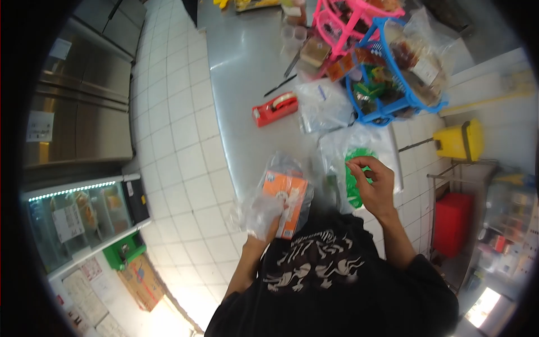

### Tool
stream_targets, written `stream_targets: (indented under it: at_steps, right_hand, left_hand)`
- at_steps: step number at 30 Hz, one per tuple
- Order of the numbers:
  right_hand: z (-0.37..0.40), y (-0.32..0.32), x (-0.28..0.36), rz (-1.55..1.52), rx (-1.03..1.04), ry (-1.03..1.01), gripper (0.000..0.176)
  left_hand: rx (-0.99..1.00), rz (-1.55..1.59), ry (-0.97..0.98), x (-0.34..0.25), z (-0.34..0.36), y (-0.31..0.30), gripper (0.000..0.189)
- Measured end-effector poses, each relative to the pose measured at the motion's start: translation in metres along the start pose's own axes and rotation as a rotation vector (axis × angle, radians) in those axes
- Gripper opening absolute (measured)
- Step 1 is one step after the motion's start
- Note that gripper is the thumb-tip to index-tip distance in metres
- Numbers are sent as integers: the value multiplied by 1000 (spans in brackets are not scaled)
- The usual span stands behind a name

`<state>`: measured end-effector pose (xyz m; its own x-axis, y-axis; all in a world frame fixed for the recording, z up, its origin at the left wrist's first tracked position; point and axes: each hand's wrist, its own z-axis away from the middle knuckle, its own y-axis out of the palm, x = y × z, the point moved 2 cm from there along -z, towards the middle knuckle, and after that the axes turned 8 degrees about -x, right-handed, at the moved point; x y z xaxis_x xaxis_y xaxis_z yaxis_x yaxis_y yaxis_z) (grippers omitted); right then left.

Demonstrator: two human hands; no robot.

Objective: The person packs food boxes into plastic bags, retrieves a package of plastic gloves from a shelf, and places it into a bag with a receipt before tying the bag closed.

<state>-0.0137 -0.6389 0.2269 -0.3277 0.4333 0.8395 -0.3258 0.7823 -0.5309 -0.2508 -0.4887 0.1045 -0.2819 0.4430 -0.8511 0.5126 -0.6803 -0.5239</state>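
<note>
My left hand (270,226) is low at the table's front, its fingers closed and mostly hidden by crumpled clear plastic (259,214) that bunches over them. Right beside it lies an orange box (286,194) in clear plastic wrapping, overlapped by the hand. My right hand (375,184) is raised over a green patch (353,194) on the clear plastic bags (334,149). Its fingers are loosely bent, the thumb stands apart from them, and nothing shows between. A red tape dispenser (275,109) with a roll of tape sits farther up the table.
The steel table (238,73) runs away from me. Blue basket (387,73) and pink basket (342,28), both filled with packets, stand at the far right. A glass-front display fridge (78,219) is at left. Yellow bin (460,140) and red container (452,223) are at right.
</note>
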Motion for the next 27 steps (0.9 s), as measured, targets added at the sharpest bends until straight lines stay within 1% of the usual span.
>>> stream_targets:
  at_steps: [1, 2, 4, 5, 6, 8, 9, 10, 11, 12, 13, 14, 15, 16, 17, 19, 20, 22, 23, 25, 26, 27]
  right_hand:
    - [14, -7, 5, -16, 117, -70, 8]
    - [24, -11, -3, -41, 134, -58, 8]
    - [44, -16, -14, -89, 364, -257, 9]
    - [49, -15, -16, -92, 463, -297, 8]
    - [52, -9, -21, -121, 477, -308, 8]
    - [63, 15, -27, -198, 508, -628, 8]
    - [66, 27, -28, -153, 529, -694, 10]
    - [69, 40, -30, -173, 459, -743, 12]
    - [72, 54, -33, -190, 385, -788, 14]
    - [77, 68, -35, -214, 383, -797, 14]
    - [81, 81, -36, -201, 316, -769, 15]
    - [84, 91, -37, -186, 250, -738, 17]
    - [87, 101, -36, -205, 244, -746, 17]
    - [88, 108, -36, -279, 171, -690, 17]
    - [88, 115, -35, -354, 95, -633, 17]
    - [88, 125, -34, -407, 30, -627, 17]
    - [90, 127, -35, -436, -16, -618, 18]
    - [93, 130, -36, -452, -43, -616, 18]
    - [95, 130, -38, -459, -63, -614, 18]
    - [95, 132, -43, -480, -70, -644, 18]
    - [96, 132, -45, -501, -81, -671, 18]
    - [97, 132, -46, -501, -68, -678, 18]
  left_hand:
    - [-191, 288, -72, -2, 3, -3, 20]
    - [-194, 260, -88, -10, 2, -6, 20]
    - [-169, 257, -429, -38, -8, -21, 20]
    - [-205, 257, -424, -40, -8, -22, 24]
    - [-228, 233, -429, -45, -10, -25, 24]
    - [-184, 92, -488, -58, -16, -33, 30]
    - [-164, 31, -475, -57, -19, -35, 37]
    - [-184, 8, -480, -65, -23, -38, 37]
    - [-136, -122, -475, -77, -29, -40, 39]
    - [-87, -250, -468, -85, -32, -41, 41]
    - [-145, -292, -431, -79, -29, -38, 42]
    - [-158, -309, -431, -74, -25, -33, 42]
    - [-238, -409, -274, -72, -24, -30, 40]
    - [-311, -510, -116, -74, -23, -28, 39]
    - [-316, -530, -108, -76, -20, -24, 39]
    - [-528, -735, -53, -87, -11, -10, 33]
    - [-528, -746, -48, -92, -9, -4, 33]
    - [-681, -367, -271, -93, -4, 3, 25]
    - [-685, -368, -272, -94, -4, 6, 25]
    - [-672, -117, -568, -91, 1, 14, 17]
    - [-679, -113, -577, -92, 3, 19, 17]
    - [-732, -173, -453, -96, 2, 24, 15]
